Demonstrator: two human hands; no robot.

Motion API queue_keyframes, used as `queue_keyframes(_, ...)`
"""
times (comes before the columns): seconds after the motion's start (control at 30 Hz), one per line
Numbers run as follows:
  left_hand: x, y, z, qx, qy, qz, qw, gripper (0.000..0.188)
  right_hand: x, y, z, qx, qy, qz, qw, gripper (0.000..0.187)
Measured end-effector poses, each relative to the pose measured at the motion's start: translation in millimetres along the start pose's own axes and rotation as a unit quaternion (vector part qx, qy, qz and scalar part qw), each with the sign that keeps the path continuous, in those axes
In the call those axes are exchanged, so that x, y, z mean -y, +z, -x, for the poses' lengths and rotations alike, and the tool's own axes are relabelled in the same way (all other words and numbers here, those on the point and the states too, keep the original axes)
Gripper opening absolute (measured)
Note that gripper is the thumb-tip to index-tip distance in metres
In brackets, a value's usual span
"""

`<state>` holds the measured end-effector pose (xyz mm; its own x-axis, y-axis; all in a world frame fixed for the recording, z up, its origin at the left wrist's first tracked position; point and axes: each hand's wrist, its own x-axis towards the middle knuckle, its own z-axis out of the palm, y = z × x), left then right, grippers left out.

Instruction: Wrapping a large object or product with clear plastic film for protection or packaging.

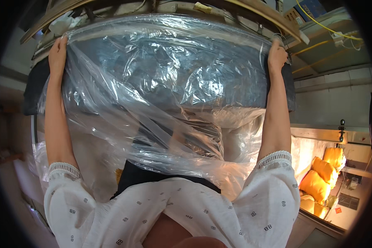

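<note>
A large clear plastic sheet (169, 62) stretches across the far side and hangs down in creased folds toward my lap. At its far left corner my left hand (58, 53) is closed on the edge. My right hand (277, 57) is closed on the far right edge, its fingers curled in. Both arms are stretched well forward and apart. Under the plastic lies a broad dark cloth-like surface (285, 89) with a curved front; its side ends show beyond my wrists. The plastic's glare hides much of what lies beneath.
A wooden bar (273, 18) runs along the far edge, with a small yellowish piece (202, 7) near it. Yellow cords (324, 27) and a blue box (310, 9) are at the far right. Orange-yellow bundles (318, 177) sit lower right, brightly lit.
</note>
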<state>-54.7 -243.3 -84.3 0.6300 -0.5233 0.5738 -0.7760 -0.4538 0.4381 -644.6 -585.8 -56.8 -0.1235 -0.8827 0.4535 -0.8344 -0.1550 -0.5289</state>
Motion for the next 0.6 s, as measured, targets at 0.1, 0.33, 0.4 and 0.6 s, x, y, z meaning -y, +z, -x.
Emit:
queue_keyframes(0.1, 13.8, -50.4, -0.6, -0.048, -0.056, 0.132, 0.988, 0.037, -8.4, -14.8, 23.8, 0.122, -0.124, -0.007, 0.985, 0.042)
queue_keyframes(0.33, -38.9, -91.6, 59.8, 0.17, -0.081, 0.129, 0.974, 0.033, -50.0, -84.6, 60.7, 0.154, -0.089, -0.25, 0.952, 0.019)
queue_keyframes(0.4, -43.6, -79.2, 72.8, 0.149, -0.024, 0.124, 0.981, 0.03, -60.6, -101.1, 67.2, 0.16, -0.057, -0.278, 0.945, 0.019)
queue_keyframes(0.6, -82.9, -20.4, 54.0, 0.04, 0.1, 0.042, 0.993, 0.032, -85.2, -128.7, 66.0, 0.123, -0.009, -0.302, 0.945, 0.025)
